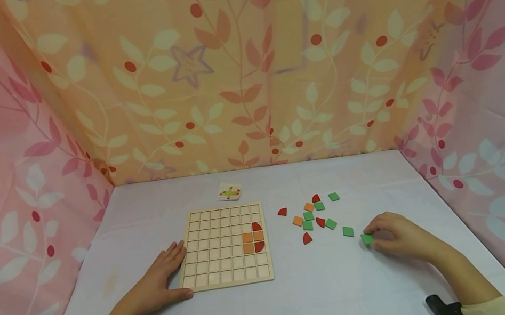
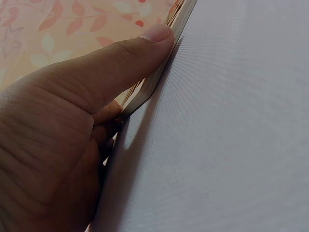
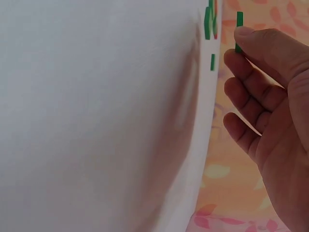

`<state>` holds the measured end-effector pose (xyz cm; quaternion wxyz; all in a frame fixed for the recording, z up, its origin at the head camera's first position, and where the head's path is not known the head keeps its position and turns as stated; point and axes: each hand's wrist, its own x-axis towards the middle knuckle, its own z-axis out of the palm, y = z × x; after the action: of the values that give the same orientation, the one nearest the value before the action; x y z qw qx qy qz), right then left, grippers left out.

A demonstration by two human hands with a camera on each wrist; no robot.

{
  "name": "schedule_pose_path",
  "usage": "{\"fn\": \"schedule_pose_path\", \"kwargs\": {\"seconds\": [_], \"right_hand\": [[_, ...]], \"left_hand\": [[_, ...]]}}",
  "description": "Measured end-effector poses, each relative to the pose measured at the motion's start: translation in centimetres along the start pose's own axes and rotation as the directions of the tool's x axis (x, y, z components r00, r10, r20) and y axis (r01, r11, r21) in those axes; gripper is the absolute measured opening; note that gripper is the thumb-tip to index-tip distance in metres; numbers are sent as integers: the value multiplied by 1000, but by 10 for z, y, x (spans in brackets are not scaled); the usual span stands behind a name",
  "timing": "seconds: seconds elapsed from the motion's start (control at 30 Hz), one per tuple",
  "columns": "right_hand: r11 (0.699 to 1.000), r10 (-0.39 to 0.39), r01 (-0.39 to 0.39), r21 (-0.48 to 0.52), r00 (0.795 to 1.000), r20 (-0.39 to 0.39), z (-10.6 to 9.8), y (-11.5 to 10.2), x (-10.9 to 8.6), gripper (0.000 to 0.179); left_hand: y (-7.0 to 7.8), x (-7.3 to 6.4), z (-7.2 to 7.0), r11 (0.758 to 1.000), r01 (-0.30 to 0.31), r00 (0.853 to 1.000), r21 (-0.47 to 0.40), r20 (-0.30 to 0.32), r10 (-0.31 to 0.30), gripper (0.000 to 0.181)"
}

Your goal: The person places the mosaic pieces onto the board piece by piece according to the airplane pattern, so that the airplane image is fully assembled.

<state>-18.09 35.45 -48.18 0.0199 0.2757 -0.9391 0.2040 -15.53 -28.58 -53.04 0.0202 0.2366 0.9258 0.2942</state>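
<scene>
Leaf-patterned cloth (image 1: 243, 89) backs a white table (image 1: 325, 298). Right of scattered pieces (image 1: 308, 216), the right hand (image 1: 400, 236) pinches a green tile (image 1: 367, 239), edge-on and upright in its wrist view; the left hand (image 1: 156, 281) rests outstretched against the board (image 1: 225, 262).

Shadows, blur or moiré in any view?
Head view: dim, fairly even light, board fairly crisp; left wrist: fine moiré ripples across the tabletop, dark shadow beside the board; right wrist: broad soft shadow on the tabletop, patterned backdrop looks blurred.
</scene>
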Motion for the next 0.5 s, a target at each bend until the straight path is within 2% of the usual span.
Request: {"fn": "schedule_pose_path", "kwargs": {"seconds": [0.13,0.33,0.5], "right_hand": [[1000,21,-21,9,1000,-1,-2,-6,7,29],[999,-39,40,28,997,-61,-1,-14,22,31],[999,15,-13,50,999,-37,0,-25,38,30]], "left_hand": [[1,0,0,1000,8,1000,3,6,-8,113],[0,1,0,1000,10,1000,8,17,-10,114],[-2,0,1,1000,12,1000,18,14,-12,115]]}}
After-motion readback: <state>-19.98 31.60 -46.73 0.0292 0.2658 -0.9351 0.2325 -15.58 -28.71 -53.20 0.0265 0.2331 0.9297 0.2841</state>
